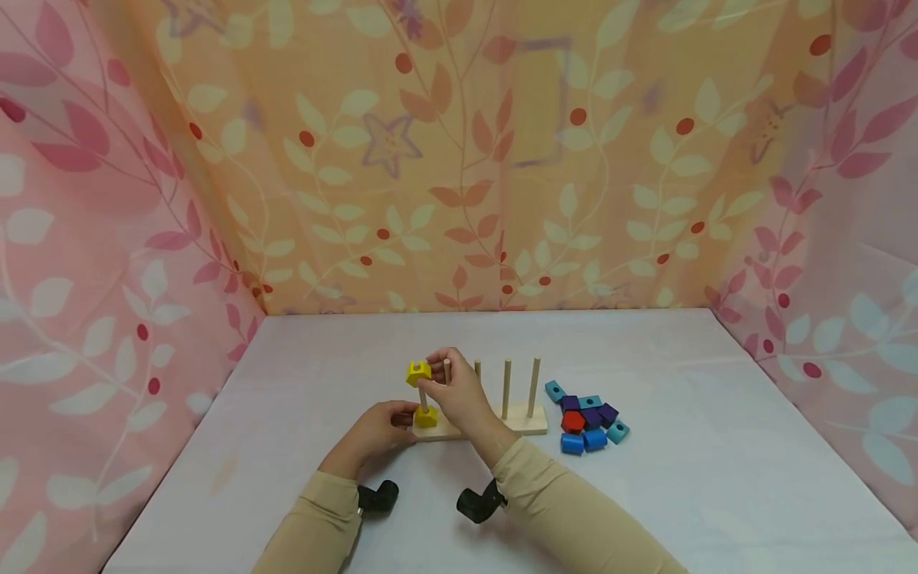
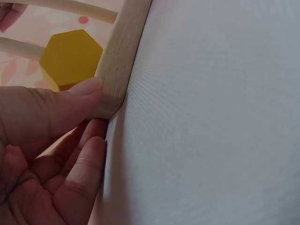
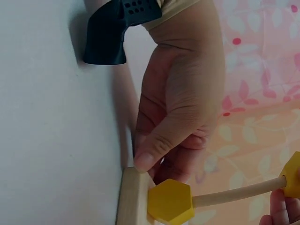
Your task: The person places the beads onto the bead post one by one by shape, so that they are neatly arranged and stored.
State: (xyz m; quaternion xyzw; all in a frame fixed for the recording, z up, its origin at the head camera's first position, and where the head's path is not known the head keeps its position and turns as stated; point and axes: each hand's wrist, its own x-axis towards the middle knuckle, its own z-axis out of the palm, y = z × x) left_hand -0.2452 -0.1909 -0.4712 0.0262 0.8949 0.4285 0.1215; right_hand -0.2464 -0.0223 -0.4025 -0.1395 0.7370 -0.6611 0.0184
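Note:
A wooden peg stand (image 1: 534,424) with a row of upright pegs sits on the table. At its left end my left hand (image 1: 378,430) grips the base, thumb (image 2: 77,96) on the corner beside a yellow hexagonal bead (image 2: 72,58). That bead lies at the foot of the leftmost peg. My right hand (image 1: 460,392) pinches a second yellow bead (image 1: 416,374) at the top of the same peg. In the right wrist view the peg (image 3: 239,191) runs into the hole of the upper bead (image 3: 293,174). My right forearm and hand hide part of the stand's middle.
Right of the stand lies a loose group of beads: a red one (image 1: 572,422), several purple ones (image 1: 591,418), blue ones (image 1: 594,439) and teal ones (image 1: 618,432). Black wrist mounts (image 1: 479,504) hang below the sleeves. Patterned cloth (image 1: 459,159) closes in the table's back and sides.

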